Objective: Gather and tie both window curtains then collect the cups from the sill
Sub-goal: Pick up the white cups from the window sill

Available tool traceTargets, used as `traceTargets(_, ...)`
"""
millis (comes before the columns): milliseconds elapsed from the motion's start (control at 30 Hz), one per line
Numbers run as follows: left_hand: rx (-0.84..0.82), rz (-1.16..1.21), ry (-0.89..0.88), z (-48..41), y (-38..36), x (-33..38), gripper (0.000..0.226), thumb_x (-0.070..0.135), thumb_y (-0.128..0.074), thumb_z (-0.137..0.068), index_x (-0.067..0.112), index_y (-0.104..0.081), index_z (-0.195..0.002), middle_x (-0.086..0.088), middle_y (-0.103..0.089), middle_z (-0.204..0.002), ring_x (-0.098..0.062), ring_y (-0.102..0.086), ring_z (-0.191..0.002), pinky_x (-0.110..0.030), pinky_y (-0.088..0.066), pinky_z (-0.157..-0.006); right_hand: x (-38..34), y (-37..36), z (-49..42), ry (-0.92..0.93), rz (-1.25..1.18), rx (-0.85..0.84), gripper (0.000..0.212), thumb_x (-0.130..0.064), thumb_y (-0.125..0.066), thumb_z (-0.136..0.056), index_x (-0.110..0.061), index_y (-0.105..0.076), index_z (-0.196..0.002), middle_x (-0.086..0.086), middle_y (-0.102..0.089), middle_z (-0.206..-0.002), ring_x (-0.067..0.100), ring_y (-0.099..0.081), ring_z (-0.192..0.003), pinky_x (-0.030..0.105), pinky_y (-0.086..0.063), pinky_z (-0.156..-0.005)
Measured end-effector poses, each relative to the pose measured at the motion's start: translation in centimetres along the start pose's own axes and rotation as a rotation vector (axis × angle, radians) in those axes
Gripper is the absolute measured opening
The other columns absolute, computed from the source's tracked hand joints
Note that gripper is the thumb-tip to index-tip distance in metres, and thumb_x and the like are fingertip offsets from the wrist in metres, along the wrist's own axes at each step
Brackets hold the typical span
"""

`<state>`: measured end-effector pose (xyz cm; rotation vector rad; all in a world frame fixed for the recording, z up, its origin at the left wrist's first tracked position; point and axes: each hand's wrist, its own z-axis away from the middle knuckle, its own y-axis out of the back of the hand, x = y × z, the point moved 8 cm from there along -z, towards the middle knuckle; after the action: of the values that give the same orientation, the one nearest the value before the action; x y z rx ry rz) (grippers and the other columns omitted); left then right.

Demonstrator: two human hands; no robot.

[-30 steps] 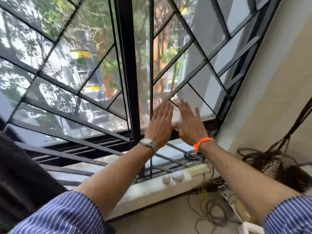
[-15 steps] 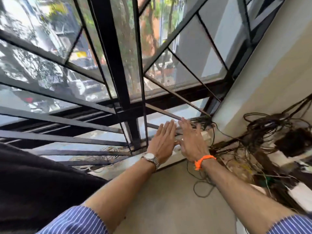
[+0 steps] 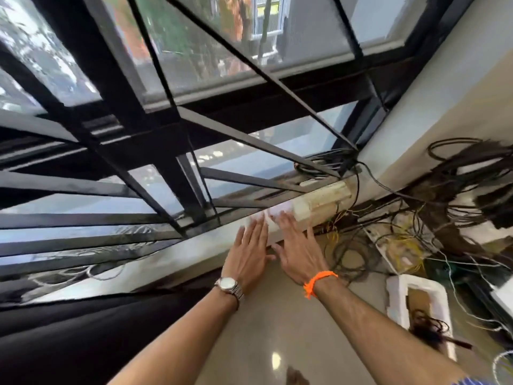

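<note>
Both reach flat: left hand (image 3: 248, 255), right hand (image 3: 299, 255), fingers straight, slightly spread, gripping nothing. White cups (image 3: 278, 211), blurred, on sill (image 3: 166, 262) just beyond fingertips, uncollected. Dark curtain (image 3: 69, 329) well left of fingers; tie not visible.

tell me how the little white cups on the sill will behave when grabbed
The cups look small and pale, so probably light and easily tipped. They stand on a narrow sill, so a nudge could drop them. Blur hides their material.
</note>
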<state>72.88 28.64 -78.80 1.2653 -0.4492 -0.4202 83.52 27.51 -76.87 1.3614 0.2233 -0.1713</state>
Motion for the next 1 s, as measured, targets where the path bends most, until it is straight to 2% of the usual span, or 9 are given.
traceTargets(167, -0.006, 0.004, -0.021, -2.5, -4.9, -1.4, 0.076, 0.051, -0.025, -0.100, 0.007, 0.008, -0.152, -0.010, 0.011, -0.161, -0.025, 0.010, -0.148, -0.040, 0.007, -0.121, 1.9, -5.6, -2.3, 0.025, 0.027, -0.065, 0.072, -0.038, -0.037, -0.098, -0.016, 0.002, -0.154, -0.004, 0.010, -0.161, 0.013, 0.012, -0.148, 0.051, -0.004, -0.121)
traceTargets(367, -0.026, -0.013, -0.012, -5.3, -9.3, -3.9, 0.074, 0.049, -0.024, -0.101, 0.007, 0.011, -0.151, -0.011, 0.014, -0.160, -0.025, 0.013, -0.148, -0.039, 0.009, -0.120, 3.8, -10.3, -6.1, -0.038, 0.000, -0.074, 0.067, -0.036, -0.042, -0.096, -0.017, -0.013, -0.153, -0.003, -0.001, -0.162, 0.013, 0.004, -0.150, 0.049, -0.003, -0.120)
traceTargets(433, -0.023, -0.003, -0.014, -5.6, -10.5, -4.3, 0.074, 0.049, -0.025, -0.101, 0.008, 0.009, -0.152, -0.010, 0.012, -0.161, -0.025, 0.011, -0.148, -0.038, 0.010, -0.119, 3.8, -11.7, -6.8, -0.033, 0.003, -0.071, 0.066, -0.031, -0.045, -0.094, -0.016, -0.019, -0.152, -0.002, -0.006, -0.162, 0.016, -0.001, -0.150, 0.047, -0.007, -0.120)
traceTargets(500, -0.012, -0.006, -0.013, -5.8, -11.5, -4.6, 0.075, 0.050, -0.025, -0.100, 0.007, 0.007, -0.152, -0.010, 0.009, -0.161, -0.025, 0.008, -0.149, -0.038, 0.009, -0.119, 4.0, -12.3, -7.8, -0.022, 0.033, -0.028, 0.063, -0.027, -0.049, -0.090, -0.015, -0.030, -0.149, 0.001, -0.022, -0.159, 0.019, -0.016, -0.148, 0.045, -0.019, -0.118)
traceTargets(567, -0.015, -0.019, -0.008, -6.4, -12.3, -5.2, 0.074, 0.051, -0.024, -0.100, 0.007, 0.004, -0.153, -0.011, 0.006, -0.161, -0.026, 0.006, -0.149, -0.039, 0.007, -0.120, 4.2, -12.1, -9.0, -0.025, 0.058, 0.036, 0.057, -0.027, -0.054, -0.086, -0.015, -0.043, -0.141, 0.002, -0.043, -0.148, 0.021, -0.033, -0.139, 0.043, -0.031, -0.112)
traceTargets(633, -0.012, -0.020, -0.005, -7.1, -13.0, -5.7, 0.075, 0.051, -0.026, -0.100, 0.005, 0.001, -0.153, -0.012, 0.003, -0.161, -0.027, 0.003, -0.149, -0.040, 0.005, -0.120, 4.5, -12.0, -10.1, -0.034, 0.072, 0.068, 0.056, -0.028, -0.058, -0.083, -0.017, -0.048, -0.136, 0.000, -0.052, -0.139, 0.022, -0.043, -0.131, 0.041, -0.037, -0.104)
traceTargets(800, 0.046, 0.047, 0.168, -8.4, -13.9, -6.4, 0.081, 0.050, -0.041, -0.096, 0.003, -0.006, -0.152, -0.013, -0.010, -0.161, -0.028, -0.006, -0.149, -0.044, 0.004, -0.120, 5.1, -12.5, -11.9, -0.070, 0.091, 0.137, 0.067, -0.039, -0.068, -0.073, -0.018, -0.050, -0.134, 0.000, -0.060, -0.129, 0.025, -0.054, -0.113, 0.040, -0.043, -0.088)
traceTargets(900, 0.086, 0.180, 0.292, -9.2, -14.7, -6.8, 0.086, 0.047, -0.052, -0.091, 0.003, -0.009, -0.151, -0.011, -0.018, -0.158, -0.028, -0.011, -0.147, -0.044, 0.000, -0.120, 5.4, -12.2, -12.7, -0.088, 0.113, 0.190, 0.063, -0.044, -0.071, -0.067, -0.021, -0.054, -0.122, -0.002, -0.064, -0.112, 0.024, -0.056, -0.100, 0.038, -0.043, -0.079)
traceTargets(1000, 0.111, 0.226, 0.337, -10.5, -15.1, -6.9, 0.082, 0.048, -0.055, -0.089, 0.004, -0.017, -0.147, -0.011, -0.029, -0.151, -0.027, -0.020, -0.143, -0.044, -0.003, -0.119, 6.7, -11.6, -13.1, -0.093, 0.133, 0.268, 0.059, -0.045, -0.077, -0.060, -0.022, -0.056, -0.110, -0.001, -0.063, -0.099, 0.024, -0.056, -0.094, 0.037, -0.045, -0.072)
